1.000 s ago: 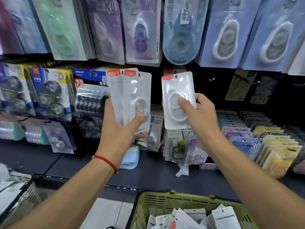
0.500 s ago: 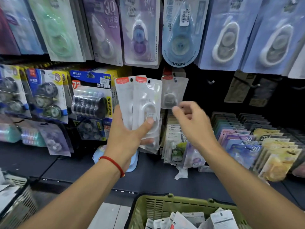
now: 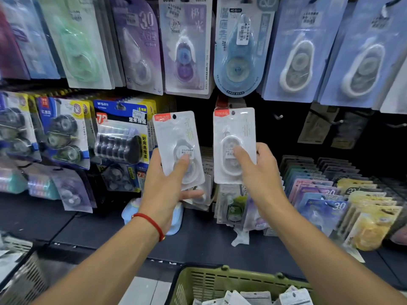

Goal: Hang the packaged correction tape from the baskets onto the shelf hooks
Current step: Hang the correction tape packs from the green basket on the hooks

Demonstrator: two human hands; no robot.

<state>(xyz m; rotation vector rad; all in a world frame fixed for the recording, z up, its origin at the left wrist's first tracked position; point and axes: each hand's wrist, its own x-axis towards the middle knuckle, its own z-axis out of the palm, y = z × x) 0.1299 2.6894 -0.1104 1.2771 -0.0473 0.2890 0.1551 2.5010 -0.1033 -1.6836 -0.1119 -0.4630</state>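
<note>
A green basket (image 3: 220, 282) sits at the bottom, closest to the person, with white packs (image 3: 253, 299) lying inside. I can't count them. A grey wire basket (image 3: 19, 271) peeks in at the left corner.

Two hands are up in front of the shelf. The left hand (image 3: 167, 186), with a red string (image 3: 152, 223) on its wrist, is closed around a white pack of correction tape (image 3: 176, 139), thumb on the front. The right hand (image 3: 257, 172) grips another white pack (image 3: 233, 133) the same way. The two packs are side by side and do not touch.

Behind the hands is a dark shelf (image 3: 66, 221) with small packs standing in rows (image 3: 330, 190) on the right. Higher up, big packs hang in a row: green (image 3: 77, 45), purple (image 3: 138, 45) and blue (image 3: 237, 51). Some bare hooks (image 3: 278, 116) stick out of the dark wall at the right.
</note>
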